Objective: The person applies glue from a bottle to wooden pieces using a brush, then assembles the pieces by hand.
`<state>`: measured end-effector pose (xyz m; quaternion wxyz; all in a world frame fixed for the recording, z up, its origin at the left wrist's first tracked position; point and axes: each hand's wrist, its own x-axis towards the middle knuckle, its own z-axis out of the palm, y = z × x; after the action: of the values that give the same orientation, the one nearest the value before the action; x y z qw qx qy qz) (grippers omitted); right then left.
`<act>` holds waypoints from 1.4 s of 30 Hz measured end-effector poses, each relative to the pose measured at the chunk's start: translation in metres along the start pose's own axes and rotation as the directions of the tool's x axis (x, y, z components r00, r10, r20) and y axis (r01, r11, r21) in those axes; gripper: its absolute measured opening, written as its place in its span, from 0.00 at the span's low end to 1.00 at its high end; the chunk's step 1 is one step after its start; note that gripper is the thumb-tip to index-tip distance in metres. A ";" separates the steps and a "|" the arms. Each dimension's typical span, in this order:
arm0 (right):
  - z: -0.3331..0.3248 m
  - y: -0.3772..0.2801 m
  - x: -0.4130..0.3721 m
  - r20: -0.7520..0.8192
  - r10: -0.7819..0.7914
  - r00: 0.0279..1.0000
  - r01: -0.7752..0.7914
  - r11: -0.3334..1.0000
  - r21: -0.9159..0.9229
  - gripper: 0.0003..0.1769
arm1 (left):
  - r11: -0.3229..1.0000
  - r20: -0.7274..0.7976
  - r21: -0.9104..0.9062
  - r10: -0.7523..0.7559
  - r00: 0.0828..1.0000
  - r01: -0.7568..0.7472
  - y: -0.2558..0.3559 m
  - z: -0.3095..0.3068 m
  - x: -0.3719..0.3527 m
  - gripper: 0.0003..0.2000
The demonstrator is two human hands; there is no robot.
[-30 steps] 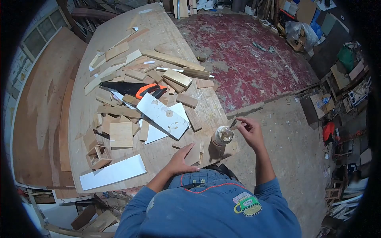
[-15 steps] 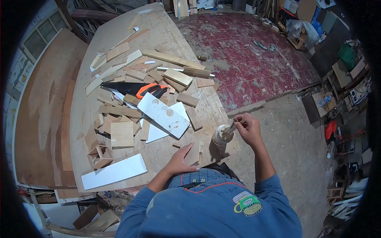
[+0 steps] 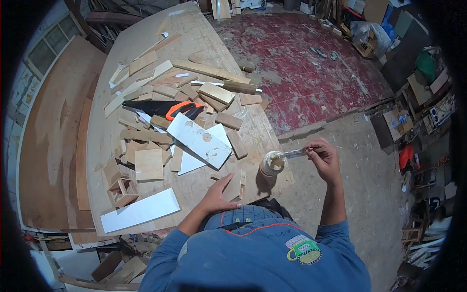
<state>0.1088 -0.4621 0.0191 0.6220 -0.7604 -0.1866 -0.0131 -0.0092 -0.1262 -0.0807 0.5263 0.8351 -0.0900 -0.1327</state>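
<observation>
In the head view, the left hand (image 3: 214, 197) is at the lower centre of the frame, its fingers set widely around a block (image 3: 234, 187) of pale wood; the thumb is at the block's near edge, the other fingers reach along its left side, and the block lies in the gap between them, at the near edge of the worktop (image 3: 194, 193). The right hand (image 3: 325, 159), right of centre, pinches a thin tool (image 3: 295, 154) between narrowed fingers; the tool extends left from the fingertips, with its far end at the mouth of a jar (image 3: 269, 170). The jar stands upright on the worktop, to the right of the block and apart from it, left of the right hand and not touching its fingers; pale matter shows in its mouth. Up and left of the block, a white board (image 3: 198, 141) with round marks lies across another white piece (image 3: 220, 132). A saw (image 3: 182, 110) with an orange and black handle lies among wood offcuts (image 3: 149, 164) left of the centre of the frame. At lower left are a small open wooden frame (image 3: 122, 192) and a white strip (image 3: 141, 211).
</observation>
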 end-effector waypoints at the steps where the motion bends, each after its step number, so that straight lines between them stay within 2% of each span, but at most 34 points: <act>1: -0.004 0.001 -0.001 0.014 -0.011 1.000 0.010 1.000 0.029 0.06 | 1.000 -0.002 0.001 0.000 1.000 0.000 0.000 0.000 0.000 0.54; 4: -0.014 0.006 -0.007 0.048 -0.056 0.997 0.051 0.994 0.097 0.06 | 1.000 -0.010 0.025 0.005 1.000 -0.004 -0.002 -0.001 0.000 0.54; 9: -0.018 0.004 -0.018 0.082 -0.071 0.994 0.067 0.997 0.042 0.06 | 0.999 -0.013 0.030 0.026 1.000 -0.026 -0.008 0.000 -0.002 0.54; 12: -0.016 0.003 -0.018 0.076 -0.161 0.984 0.164 0.986 -0.042 0.08 | 0.999 -0.013 0.030 0.018 1.000 -0.018 -0.006 0.000 -0.003 0.54; 15: -0.008 -0.009 -0.015 0.061 -0.199 0.978 0.198 0.980 0.016 0.09 | 1.000 -0.015 0.028 -0.006 1.000 0.007 -0.008 0.003 -0.006 0.54; 17: 0.007 -0.024 -0.010 0.003 -0.207 0.978 0.205 0.971 0.121 0.09 | 1.000 -0.045 0.022 0.003 0.999 -0.002 -0.015 0.008 -0.009 0.53; 19: 0.031 -0.038 -0.001 0.049 -0.222 0.974 0.213 0.966 0.148 0.08 | 1.000 -0.096 0.016 -0.003 0.995 0.005 -0.023 0.017 -0.012 0.53; 21: 0.084 -0.049 0.016 0.170 -0.232 0.958 0.193 0.957 0.218 0.07 | 0.954 -0.105 -0.287 -0.122 0.987 0.087 -0.034 0.027 -0.025 0.50; 22: 0.107 -0.053 0.022 0.217 -0.243 0.945 0.188 0.951 0.248 0.07 | 0.949 -0.154 -0.297 -0.153 0.976 0.102 -0.040 0.032 -0.027 0.50; 24: 0.156 -0.065 0.028 0.353 -0.320 0.879 0.261 0.943 0.205 0.06 | 0.991 -0.159 -0.119 -0.076 0.984 0.057 -0.048 0.037 -0.033 0.49; 25: 0.180 -0.073 0.025 0.413 -0.287 0.865 0.207 0.952 0.227 0.04 | 0.989 -0.207 -0.129 -0.102 0.973 0.076 -0.042 0.033 -0.039 0.49; 26: 0.203 -0.077 0.026 0.458 -0.353 0.816 0.275 0.934 0.230 0.03 | 0.984 -0.203 -0.176 -0.068 0.977 0.032 -0.035 0.028 -0.046 0.49; 28: 0.242 -0.083 0.019 0.548 -0.248 0.799 0.087 0.949 0.302 0.04 | 0.975 -0.241 -0.221 -0.049 0.969 -0.005 -0.033 0.022 -0.072 0.49; 29: 0.254 -0.086 0.017 0.577 -0.266 0.772 0.087 0.944 0.320 0.04 | 0.993 -0.373 -0.113 -0.075 0.925 0.035 -0.034 0.026 -0.088 0.49; 30: 0.265 -0.088 0.015 0.613 -0.124 0.780 -0.124 0.930 0.345 0.05 | 0.996 -0.497 -0.010 -0.086 0.864 0.093 -0.035 0.027 -0.101 0.50; 31: 0.274 -0.090 0.013 0.654 0.025 0.756 -0.330 0.877 0.349 0.06 | 0.970 -0.494 0.101 -0.144 0.858 0.221 -0.033 0.022 -0.111 0.51; 32: 0.280 -0.089 0.013 0.678 0.011 0.735 -0.333 0.877 0.346 0.06 | 0.967 -0.521 0.091 -0.157 0.839 0.237 -0.032 0.018 -0.125 0.51; 33: 0.283 -0.087 0.016 0.640 -0.027 0.768 -0.325 0.845 0.424 0.06 | 0.986 -0.615 -0.135 -0.158 0.772 0.094 -0.029 0.013 -0.144 0.52; 34: 0.288 -0.088 0.016 0.596 -0.059 0.801 -0.313 0.807 0.500 0.06 | 0.941 -0.697 -0.328 -0.179 0.695 -0.085 -0.028 0.009 -0.161 0.52; 35: 0.291 -0.094 0.016 0.551 -0.054 0.833 -0.286 0.810 0.512 0.05 | 0.995 -0.774 -0.065 -0.095 0.626 0.070 -0.031 0.004 -0.176 0.52; 36: 0.292 -0.098 0.016 0.567 -0.063 0.822 -0.291 0.809 0.511 0.05 | 0.956 -0.865 -0.258 -0.162 0.475 -0.144 -0.025 0.004 -0.182 0.52; 38: 0.292 -0.102 0.017 0.536 -0.131 0.834 -0.224 0.807 0.546 0.05 | 0.983 -0.930 -0.139 -0.088 0.358 -0.121 -0.017 -0.006 -0.202 0.53; 39: 0.291 -0.105 0.016 0.552 -0.148 0.821 -0.222 0.807 0.547 0.04 | 0.984 -0.933 -0.135 -0.087 0.348 -0.117 -0.010 -0.010 -0.207 0.53; 41: 0.290 -0.113 0.013 0.580 -0.171 0.797 -0.186 0.844 0.503 0.04 | 0.957 -0.962 -0.195 -0.143 0.231 -0.217 -0.001 -0.016 -0.213 0.53; 42: 0.290 -0.115 0.011 0.602 -0.183 0.777 -0.145 0.879 0.455 0.04 | 0.958 -0.963 -0.190 -0.139 0.230 -0.216 -0.003 -0.018 -0.215 0.53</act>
<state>0.0229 -0.1655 0.0648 0.6907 -0.5413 -0.3885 0.2812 -0.2070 -0.0469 -0.0483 0.5844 0.6487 0.2551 0.4154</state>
